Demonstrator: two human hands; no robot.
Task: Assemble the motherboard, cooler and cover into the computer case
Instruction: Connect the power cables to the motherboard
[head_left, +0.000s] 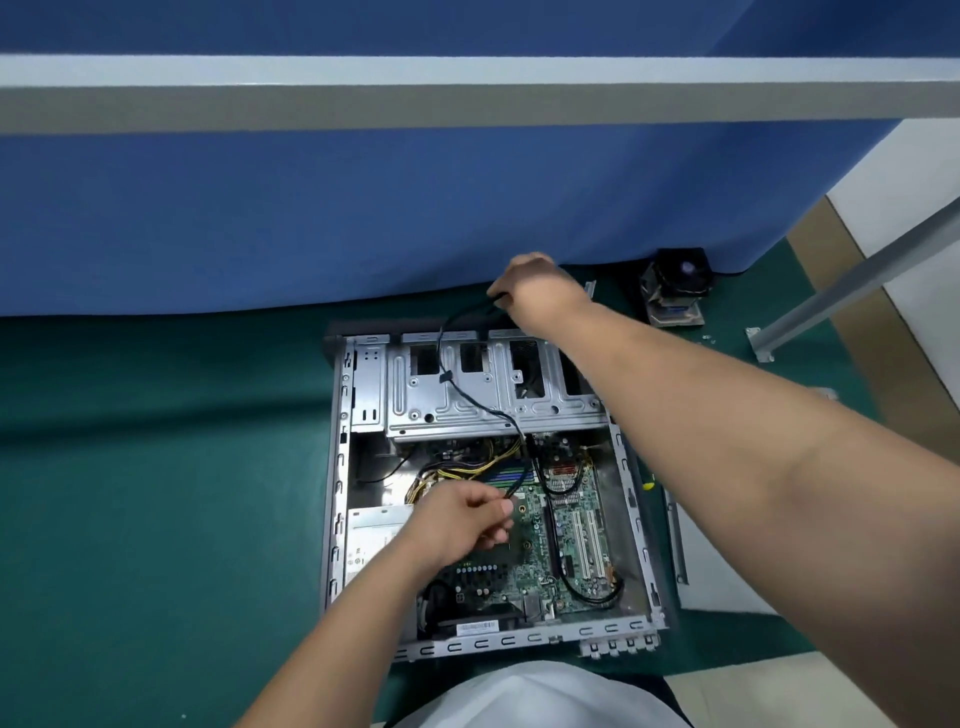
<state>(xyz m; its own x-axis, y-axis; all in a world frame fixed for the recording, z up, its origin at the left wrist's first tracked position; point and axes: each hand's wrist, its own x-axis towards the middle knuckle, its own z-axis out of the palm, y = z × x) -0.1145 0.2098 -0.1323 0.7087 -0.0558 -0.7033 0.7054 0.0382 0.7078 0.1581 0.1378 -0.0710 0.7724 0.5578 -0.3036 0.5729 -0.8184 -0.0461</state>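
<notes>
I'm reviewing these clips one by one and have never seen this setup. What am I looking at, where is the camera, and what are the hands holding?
The single picture comes from a camera worn on a person's head, looking down at their bare arms. On the green mat lies an open computer case with the motherboard already inside. The right hand grips a black cable beyond the far edge of the case; the left hand pinches another black cable over the board. The cooler sits outside, by the blue wall.
</notes>
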